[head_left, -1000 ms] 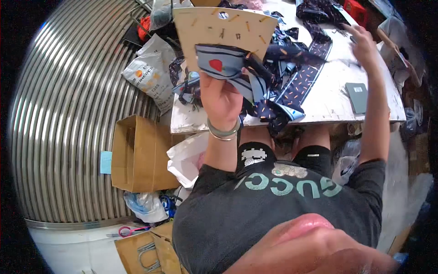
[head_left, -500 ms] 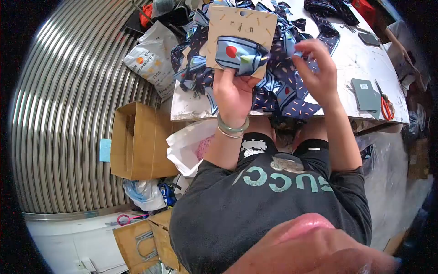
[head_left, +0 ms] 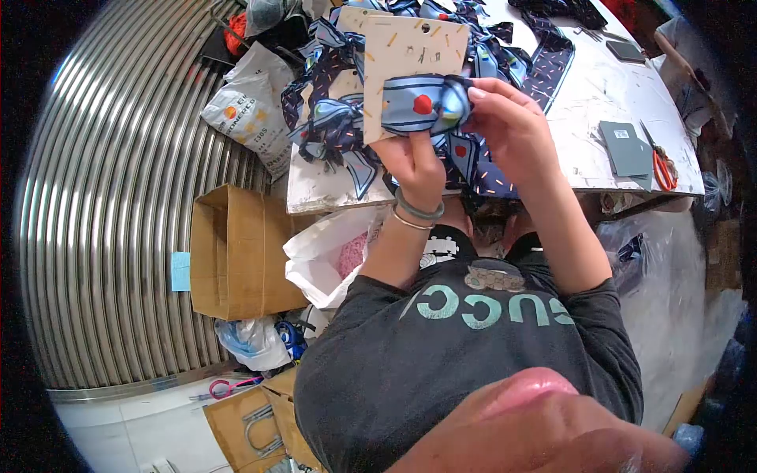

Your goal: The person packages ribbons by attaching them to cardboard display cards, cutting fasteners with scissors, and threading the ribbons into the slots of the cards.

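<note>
My left hand (head_left: 416,167) is closed on the lower part of a cream display card (head_left: 418,49) with a hanging hole, thumb in front. A light-blue printed fabric band (head_left: 412,102), with dark stripes and a red spot, lies across the card's front. My right hand (head_left: 516,130) pinches the band's gathered right end beside the card. Below and behind the card spreads a heap of dark and light-blue printed fabric strips (head_left: 335,118), with other cream cards among them.
On the white table (head_left: 583,154) lie grey-green cards (head_left: 625,150), orange-handled scissors (head_left: 664,169) and a dark phone-like object (head_left: 625,52). To the left stand a printed white sack (head_left: 256,114), a cardboard box (head_left: 244,260) and a white bag (head_left: 315,264) with pink contents, near a ribbed metal shutter (head_left: 118,213).
My right hand has moved left and down from beside the card onto the fabric band's end. The card has shifted slightly right and turned a little.
</note>
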Motion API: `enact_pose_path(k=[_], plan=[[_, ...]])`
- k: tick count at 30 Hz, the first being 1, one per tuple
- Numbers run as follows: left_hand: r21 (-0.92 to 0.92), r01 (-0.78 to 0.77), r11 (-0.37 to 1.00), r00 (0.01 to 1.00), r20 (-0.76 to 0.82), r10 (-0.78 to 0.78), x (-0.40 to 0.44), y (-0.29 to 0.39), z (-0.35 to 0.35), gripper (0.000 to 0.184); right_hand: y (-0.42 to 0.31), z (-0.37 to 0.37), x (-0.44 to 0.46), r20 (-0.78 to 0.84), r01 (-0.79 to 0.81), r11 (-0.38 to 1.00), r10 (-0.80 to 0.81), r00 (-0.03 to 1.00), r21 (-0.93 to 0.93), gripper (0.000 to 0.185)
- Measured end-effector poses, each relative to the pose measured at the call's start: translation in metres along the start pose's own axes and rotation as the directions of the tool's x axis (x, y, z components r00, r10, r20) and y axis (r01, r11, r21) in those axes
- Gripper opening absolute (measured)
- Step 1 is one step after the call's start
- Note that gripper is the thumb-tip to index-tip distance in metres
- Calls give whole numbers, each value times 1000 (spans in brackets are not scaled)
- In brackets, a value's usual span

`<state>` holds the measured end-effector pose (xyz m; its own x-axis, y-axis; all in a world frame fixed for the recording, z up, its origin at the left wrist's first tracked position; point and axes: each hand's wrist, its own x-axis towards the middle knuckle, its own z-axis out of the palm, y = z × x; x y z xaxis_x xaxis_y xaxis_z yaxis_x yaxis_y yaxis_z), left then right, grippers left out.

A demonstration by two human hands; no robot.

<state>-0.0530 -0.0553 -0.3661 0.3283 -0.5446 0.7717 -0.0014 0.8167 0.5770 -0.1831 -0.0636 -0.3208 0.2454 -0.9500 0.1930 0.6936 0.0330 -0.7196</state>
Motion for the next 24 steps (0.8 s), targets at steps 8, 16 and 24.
enact_pose_path(k=[8, 16, 24], plan=[[64, -63, 996, 991, -111, 70, -2, 2, 7, 44, 22, -4, -3, -9, 209, 887, -234, 972, -411, 29], [191, -201, 961, 976, -46, 213, 0, -1, 7, 34, 18, -4, -3, 58, 186, 771, -191, 980, -609, 18], [-456, 341, 822, 874, -168, -456, 1, 5, 7, 31, 22, -18, 6, 229, -140, 906, 50, 972, 400, 12]])
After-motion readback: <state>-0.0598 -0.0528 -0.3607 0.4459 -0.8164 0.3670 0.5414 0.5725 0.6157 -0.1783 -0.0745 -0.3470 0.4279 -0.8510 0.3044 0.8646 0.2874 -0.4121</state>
